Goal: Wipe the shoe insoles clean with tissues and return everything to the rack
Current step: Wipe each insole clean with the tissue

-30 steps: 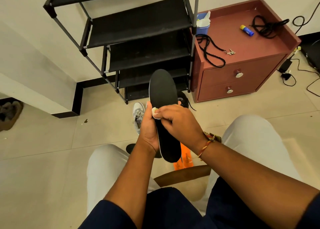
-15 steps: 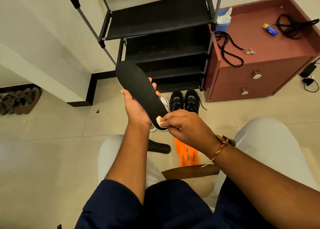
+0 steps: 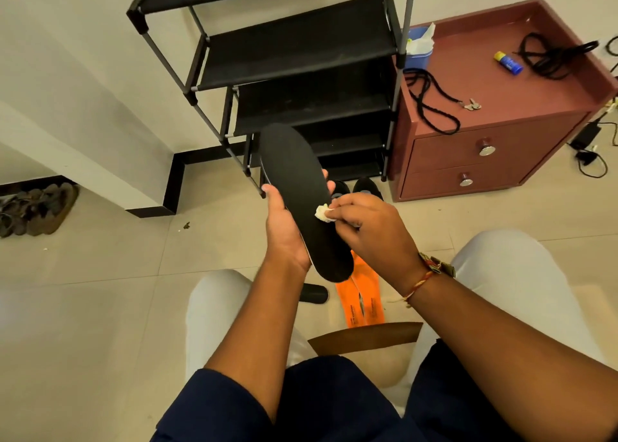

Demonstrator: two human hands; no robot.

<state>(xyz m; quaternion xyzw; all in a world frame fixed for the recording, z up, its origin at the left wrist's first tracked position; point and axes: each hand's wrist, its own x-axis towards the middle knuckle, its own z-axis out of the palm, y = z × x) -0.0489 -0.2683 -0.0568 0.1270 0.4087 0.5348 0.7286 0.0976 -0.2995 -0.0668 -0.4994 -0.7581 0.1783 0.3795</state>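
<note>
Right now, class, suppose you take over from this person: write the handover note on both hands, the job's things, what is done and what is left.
The left hand grips the black insole from beneath, held up before the rack.
The right hand pinches a wadded tissue against its upper face.
On the floor below: two orange insoles, a second black insole partly hidden, black shoes at the rack's foot.
Done: wiping under way; which pieces are clean cannot be told.
Left: finish wiping, return everything to the rack.
</note>
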